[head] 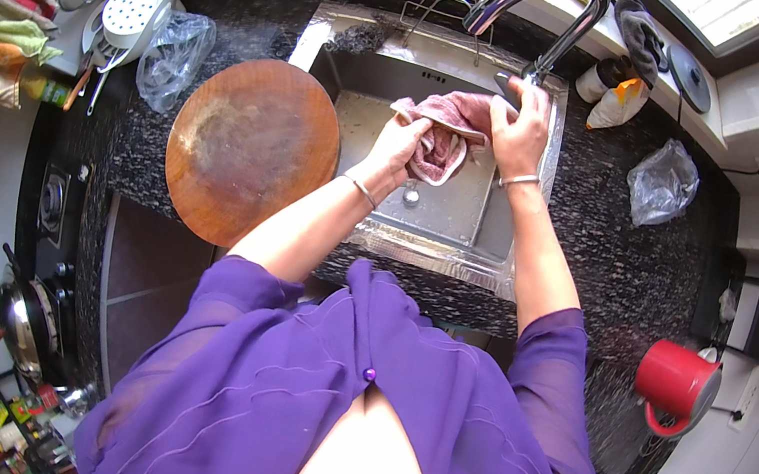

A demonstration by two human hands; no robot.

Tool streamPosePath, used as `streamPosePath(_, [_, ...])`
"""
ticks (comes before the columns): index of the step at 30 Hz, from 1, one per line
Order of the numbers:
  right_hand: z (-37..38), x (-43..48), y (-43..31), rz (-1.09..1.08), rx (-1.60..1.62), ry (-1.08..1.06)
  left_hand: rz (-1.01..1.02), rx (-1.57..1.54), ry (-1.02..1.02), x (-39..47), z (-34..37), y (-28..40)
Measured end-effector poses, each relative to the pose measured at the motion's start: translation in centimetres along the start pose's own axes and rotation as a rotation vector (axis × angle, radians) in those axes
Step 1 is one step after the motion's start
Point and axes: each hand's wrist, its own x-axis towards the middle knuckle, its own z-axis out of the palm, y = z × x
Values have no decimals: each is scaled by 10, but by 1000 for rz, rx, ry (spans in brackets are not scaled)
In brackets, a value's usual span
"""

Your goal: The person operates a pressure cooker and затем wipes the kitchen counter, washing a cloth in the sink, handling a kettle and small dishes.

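Observation:
Over the steel sink point(376, 126) I hold a damp-looking reddish-pink cloth point(444, 149) with a white edge. My left hand point(397, 145) grips its lower left part, where the cloth is bunched. At the upper right, my right hand point(520, 129) is around a dark-bladed knife or similar flat tool point(506, 86), with the cloth reaching up against it; the tool is mostly hidden by cloth and fingers. Behind my right hand stands the chrome faucet point(563, 37). A round wooden chopping board point(253, 154) lies to the left, overlapping the sink's side.
Left of the board are a crumpled plastic bag point(174, 60) and a white colander point(136, 11). A wire rack point(449, 17) stands behind the sink. On the right are another plastic bag point(663, 184) and a red kettle point(675, 381).

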Motion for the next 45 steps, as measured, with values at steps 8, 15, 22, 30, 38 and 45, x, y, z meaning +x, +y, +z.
streamPosePath(8, [32,20,47,-55,-65,-142,-57,-42,97,57,19,-1])
streamPosePath(15, [18,14,49,-28,-83,-202,-5,52,-4,100,19,1])
streamPosePath(22, [47,-10,-1,-163,35,-274,28,370,141,116,2,-5])
streamPosePath(30, [122,-18,49,803,1080,-311,-177,308,129,79,-22,27])
streamPosePath(38, [111,-62,-47,463,378,-485,-817,-1061,-835,83,-50,-11])
streamPosePath(45, [128,-75,-47,201,1,-241,-453,-638,-364,101,-109,-57])
